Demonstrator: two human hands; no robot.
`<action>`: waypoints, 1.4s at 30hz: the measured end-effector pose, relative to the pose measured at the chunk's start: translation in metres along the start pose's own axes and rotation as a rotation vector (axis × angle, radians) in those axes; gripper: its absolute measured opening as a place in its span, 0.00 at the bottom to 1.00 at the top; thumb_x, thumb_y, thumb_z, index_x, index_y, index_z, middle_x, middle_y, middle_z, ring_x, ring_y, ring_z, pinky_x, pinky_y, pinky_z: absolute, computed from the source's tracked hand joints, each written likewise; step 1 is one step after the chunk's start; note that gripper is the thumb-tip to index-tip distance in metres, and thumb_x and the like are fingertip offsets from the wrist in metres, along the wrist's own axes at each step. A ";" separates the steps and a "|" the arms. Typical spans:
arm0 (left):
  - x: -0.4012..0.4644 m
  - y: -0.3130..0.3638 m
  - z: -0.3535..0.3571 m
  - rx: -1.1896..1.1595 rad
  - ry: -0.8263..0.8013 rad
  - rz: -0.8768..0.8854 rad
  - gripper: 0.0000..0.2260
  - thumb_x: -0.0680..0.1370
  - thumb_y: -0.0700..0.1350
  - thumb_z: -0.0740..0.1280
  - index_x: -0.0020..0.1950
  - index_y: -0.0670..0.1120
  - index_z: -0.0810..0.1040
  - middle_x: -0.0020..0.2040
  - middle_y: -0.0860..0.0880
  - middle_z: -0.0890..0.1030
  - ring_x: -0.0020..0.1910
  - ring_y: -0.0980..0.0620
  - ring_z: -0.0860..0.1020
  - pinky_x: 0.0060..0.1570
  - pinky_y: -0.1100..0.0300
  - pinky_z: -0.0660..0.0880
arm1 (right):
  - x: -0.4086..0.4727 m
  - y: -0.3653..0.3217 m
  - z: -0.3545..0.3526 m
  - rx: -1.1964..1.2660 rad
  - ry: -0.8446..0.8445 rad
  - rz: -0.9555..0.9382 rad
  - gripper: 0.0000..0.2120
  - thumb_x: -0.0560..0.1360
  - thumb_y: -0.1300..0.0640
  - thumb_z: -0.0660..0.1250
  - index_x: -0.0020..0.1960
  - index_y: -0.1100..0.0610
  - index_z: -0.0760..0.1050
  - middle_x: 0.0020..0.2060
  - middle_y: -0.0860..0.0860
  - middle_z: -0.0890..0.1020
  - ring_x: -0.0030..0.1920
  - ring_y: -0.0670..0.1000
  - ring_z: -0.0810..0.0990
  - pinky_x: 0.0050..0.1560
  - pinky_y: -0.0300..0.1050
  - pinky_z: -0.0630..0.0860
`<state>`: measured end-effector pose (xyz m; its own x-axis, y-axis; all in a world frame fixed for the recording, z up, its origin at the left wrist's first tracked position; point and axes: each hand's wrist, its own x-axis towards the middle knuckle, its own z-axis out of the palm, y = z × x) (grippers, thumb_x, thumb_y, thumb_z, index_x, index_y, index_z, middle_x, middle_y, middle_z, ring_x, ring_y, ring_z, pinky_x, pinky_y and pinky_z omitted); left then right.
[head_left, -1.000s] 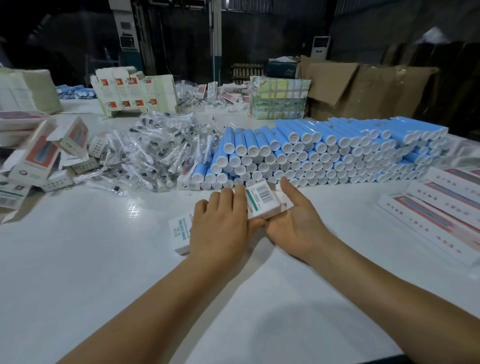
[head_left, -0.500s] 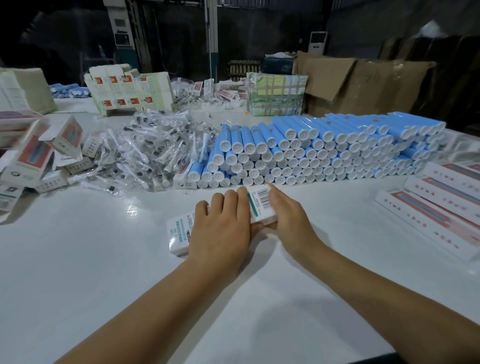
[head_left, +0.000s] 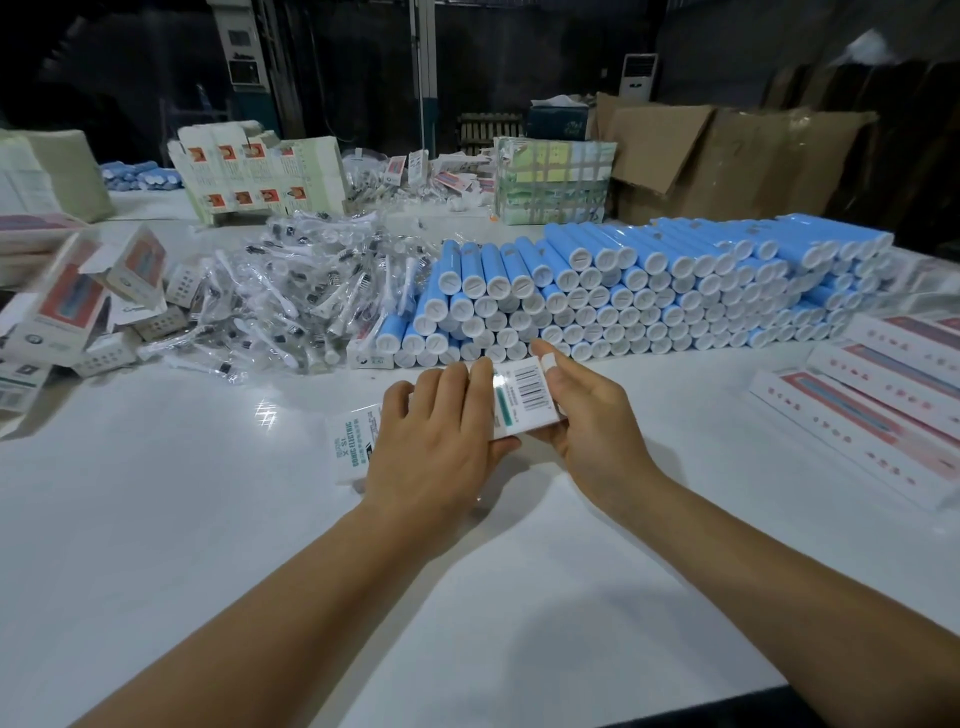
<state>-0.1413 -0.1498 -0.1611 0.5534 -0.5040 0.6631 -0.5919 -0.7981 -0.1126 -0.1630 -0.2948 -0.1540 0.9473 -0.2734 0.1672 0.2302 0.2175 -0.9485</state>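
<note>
A long white toothbrush box (head_left: 523, 399) with green print and a barcode lies across the white table (head_left: 197, 530) in front of me. My left hand (head_left: 436, 441) covers its middle, fingers laid flat on top and thumb tucked at the near edge. My right hand (head_left: 587, 415) holds the barcode end, thumb on the far upper corner and fingers wrapped beneath. That end looks slightly raised off the table.
Just behind the box is a wide stack of blue tubes with white caps (head_left: 649, 291). A heap of bagged brush heads (head_left: 311, 296) lies to its left, with printed cartons (head_left: 67, 306) at far left. Flat white boxes (head_left: 872, 415) line the right edge. Cardboard (head_left: 727, 150) stands at the back.
My right hand has gone from lying open beside the box's end to closing round it. The barcode end has turned up a little. My left hand has stayed on top.
</note>
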 end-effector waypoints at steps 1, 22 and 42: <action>0.000 0.001 0.000 -0.002 -0.009 0.002 0.28 0.73 0.55 0.66 0.63 0.33 0.75 0.52 0.38 0.79 0.46 0.38 0.78 0.43 0.46 0.75 | -0.001 0.001 0.001 -0.024 0.026 -0.019 0.15 0.82 0.60 0.55 0.66 0.50 0.72 0.45 0.48 0.83 0.44 0.45 0.82 0.44 0.41 0.81; 0.008 -0.001 0.001 -0.026 -0.125 -0.129 0.30 0.76 0.60 0.55 0.66 0.37 0.73 0.52 0.40 0.79 0.49 0.40 0.77 0.44 0.48 0.72 | -0.013 0.014 0.007 -0.454 0.086 -0.182 0.13 0.81 0.58 0.59 0.60 0.43 0.73 0.46 0.37 0.81 0.52 0.41 0.81 0.57 0.46 0.77; 0.004 0.003 0.007 0.078 -0.068 -0.100 0.29 0.75 0.60 0.61 0.62 0.37 0.75 0.46 0.42 0.78 0.42 0.42 0.76 0.38 0.50 0.71 | -0.010 0.022 0.008 -0.461 0.063 -0.085 0.18 0.81 0.58 0.59 0.71 0.57 0.69 0.55 0.50 0.82 0.55 0.51 0.81 0.58 0.56 0.77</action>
<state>-0.1364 -0.1562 -0.1638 0.6474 -0.4398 0.6224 -0.4857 -0.8675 -0.1077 -0.1657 -0.2801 -0.1742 0.9107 -0.3321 0.2458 0.1694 -0.2425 -0.9552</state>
